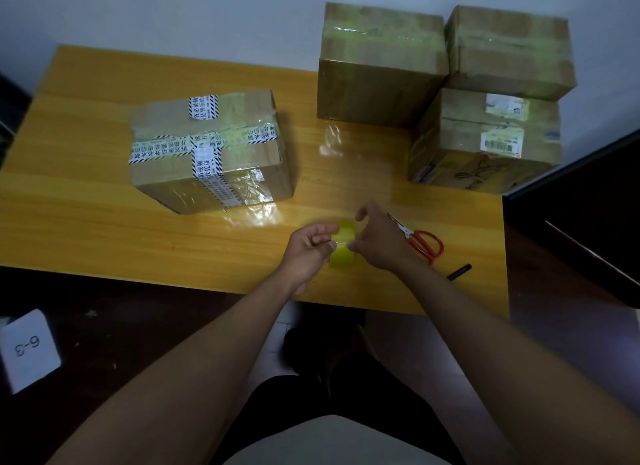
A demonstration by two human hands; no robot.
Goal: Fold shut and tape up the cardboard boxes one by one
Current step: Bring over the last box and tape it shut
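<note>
Head view | left hand [311,245] and right hand [375,243] both pinch yellow tape roll [343,245] near table's [104,222] front edge | closed box [207,149] lies far-left of grip, nearer left hand | scissors [420,239] just right.

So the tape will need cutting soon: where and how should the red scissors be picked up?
Probably by the red handle loops of the scissors, coming from the near right. They lie flat on the table, the loops towards the table's near edge and the closed blades pointing away towards the right hand, so the loops are nearest and blunt.
</note>
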